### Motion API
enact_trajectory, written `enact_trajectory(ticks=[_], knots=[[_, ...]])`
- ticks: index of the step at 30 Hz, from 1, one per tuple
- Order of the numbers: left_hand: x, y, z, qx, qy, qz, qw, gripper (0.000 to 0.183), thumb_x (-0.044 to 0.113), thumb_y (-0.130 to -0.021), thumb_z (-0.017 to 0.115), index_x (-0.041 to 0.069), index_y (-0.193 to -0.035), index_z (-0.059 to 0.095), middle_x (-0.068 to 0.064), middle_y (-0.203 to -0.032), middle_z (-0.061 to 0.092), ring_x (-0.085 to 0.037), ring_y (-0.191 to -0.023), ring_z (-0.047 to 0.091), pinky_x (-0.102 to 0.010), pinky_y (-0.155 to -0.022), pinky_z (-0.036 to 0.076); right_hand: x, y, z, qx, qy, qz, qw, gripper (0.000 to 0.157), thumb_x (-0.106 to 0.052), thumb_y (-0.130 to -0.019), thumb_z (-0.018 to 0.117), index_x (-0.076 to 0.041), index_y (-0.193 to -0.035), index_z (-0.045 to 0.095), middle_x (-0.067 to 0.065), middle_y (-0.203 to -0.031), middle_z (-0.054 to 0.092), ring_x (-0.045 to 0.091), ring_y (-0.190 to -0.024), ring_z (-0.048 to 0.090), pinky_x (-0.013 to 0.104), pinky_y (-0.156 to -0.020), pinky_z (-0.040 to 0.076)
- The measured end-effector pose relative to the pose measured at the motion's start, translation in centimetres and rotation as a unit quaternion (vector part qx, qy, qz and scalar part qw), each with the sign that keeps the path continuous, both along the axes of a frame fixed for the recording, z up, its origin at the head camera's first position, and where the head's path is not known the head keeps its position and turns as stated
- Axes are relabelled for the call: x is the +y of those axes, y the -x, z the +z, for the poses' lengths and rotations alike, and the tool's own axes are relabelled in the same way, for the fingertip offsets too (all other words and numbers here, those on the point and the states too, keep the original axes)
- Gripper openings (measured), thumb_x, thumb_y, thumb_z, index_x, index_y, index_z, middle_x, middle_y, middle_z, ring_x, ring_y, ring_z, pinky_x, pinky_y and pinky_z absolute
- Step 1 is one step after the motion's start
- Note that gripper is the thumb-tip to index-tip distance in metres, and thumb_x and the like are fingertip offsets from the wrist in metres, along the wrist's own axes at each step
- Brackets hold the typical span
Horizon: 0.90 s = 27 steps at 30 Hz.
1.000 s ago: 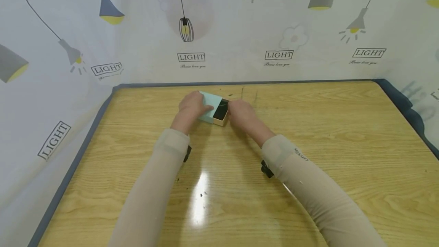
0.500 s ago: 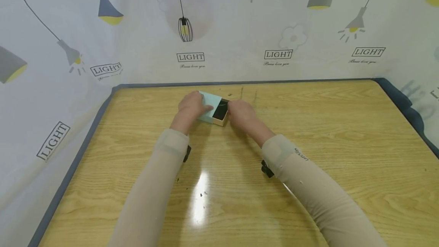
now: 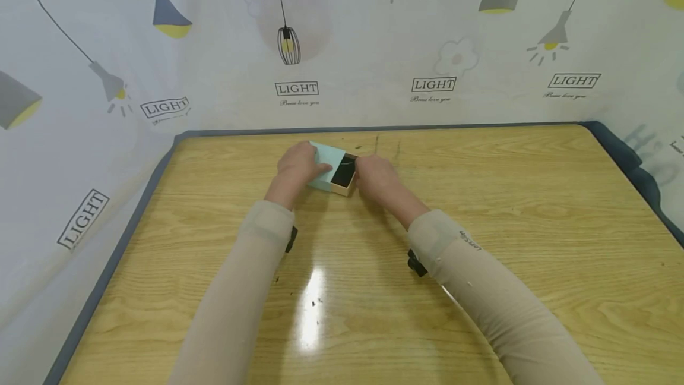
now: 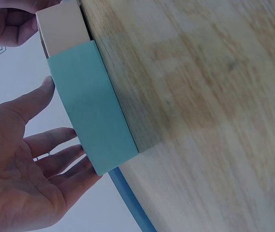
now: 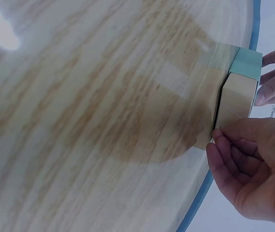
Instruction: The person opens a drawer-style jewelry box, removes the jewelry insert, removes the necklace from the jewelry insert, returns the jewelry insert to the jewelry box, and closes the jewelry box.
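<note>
A small drawer-style box lies near the back edge of the table. Its pale teal sleeve covers the left part, while the beige inner tray sticks out to the right and shows a black inside. My left hand holds the sleeve, thumb on top and fingers at the far side. At the tray's outer end, my right hand pinches the tray between thumb and bent fingers. In the left wrist view the sleeve and part of the tray are seen from the side. Whatever the tray contains cannot be made out.
The wood-grain table has a dark blue edge along its back and sides. A white curtain printed with lamps hangs behind it. Small dark specks and a bright light reflection show on the tabletop near the front.
</note>
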<state>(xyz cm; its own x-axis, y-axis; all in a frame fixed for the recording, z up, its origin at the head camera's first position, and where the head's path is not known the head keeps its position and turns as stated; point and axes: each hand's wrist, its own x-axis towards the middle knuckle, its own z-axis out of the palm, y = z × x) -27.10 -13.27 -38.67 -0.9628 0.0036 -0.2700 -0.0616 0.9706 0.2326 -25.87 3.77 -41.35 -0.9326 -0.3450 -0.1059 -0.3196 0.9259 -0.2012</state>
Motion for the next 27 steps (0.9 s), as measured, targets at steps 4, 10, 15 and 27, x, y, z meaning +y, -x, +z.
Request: enact_trajectory(ticks=[4, 10, 15, 27], knots=[[0.00, 0.00, 0.00, 0.001, -0.001, -0.001, 1.0000, 0.054, 0.047, -0.094, 0.065, 0.004, -0.126, 0.062, -0.009, -0.113, 0.061, -0.022, -0.092, 0.055, -0.031, -0.075, 0.053, 0.02, -0.02, -0.04, 0.005, 0.001, 0.002, 1.000, 0.014, -0.011, -0.098, 0.056, -0.002, -0.096, 0.067, 0.014, -0.097, 0.073, 0.024, -0.083, 0.067, 0.041, -0.075, 0.060], [-0.02, 0.00, 0.00, 0.003, -0.002, -0.002, 1.0000, 0.052, 0.047, -0.094, 0.065, 0.004, -0.123, 0.062, -0.009, -0.110, 0.061, -0.021, -0.090, 0.054, -0.030, -0.073, 0.052, 0.06, -0.13, -0.02, 0.012, 0.000, 0.000, 1.000, 0.013, -0.011, -0.097, 0.058, -0.003, -0.094, 0.067, 0.014, -0.094, 0.073, 0.025, -0.082, 0.067, 0.041, -0.073, 0.059], [0.01, -0.05, -0.03, 0.002, 0.001, -0.002, 1.0000, 0.051, 0.047, -0.094, 0.065, 0.004, -0.121, 0.063, -0.008, -0.109, 0.061, -0.021, -0.089, 0.054, -0.028, -0.070, 0.050, 0.04, -0.20, -0.01, 0.013, -0.001, -0.003, 1.000, 0.012, -0.012, -0.096, 0.060, -0.004, -0.091, 0.067, 0.013, -0.092, 0.073, 0.024, -0.080, 0.067, 0.041, -0.071, 0.059], [0.00, -0.04, -0.06, 0.004, 0.001, 0.001, 1.0000, 0.049, 0.047, -0.094, 0.065, 0.004, -0.118, 0.063, -0.008, -0.108, 0.060, -0.020, -0.087, 0.053, -0.027, -0.067, 0.048, 0.11, -0.30, 0.09, 0.006, 0.009, -0.005, 1.000, 0.011, -0.010, -0.096, 0.059, -0.003, -0.095, 0.067, 0.013, -0.096, 0.073, 0.025, -0.083, 0.068, 0.041, -0.074, 0.059]])
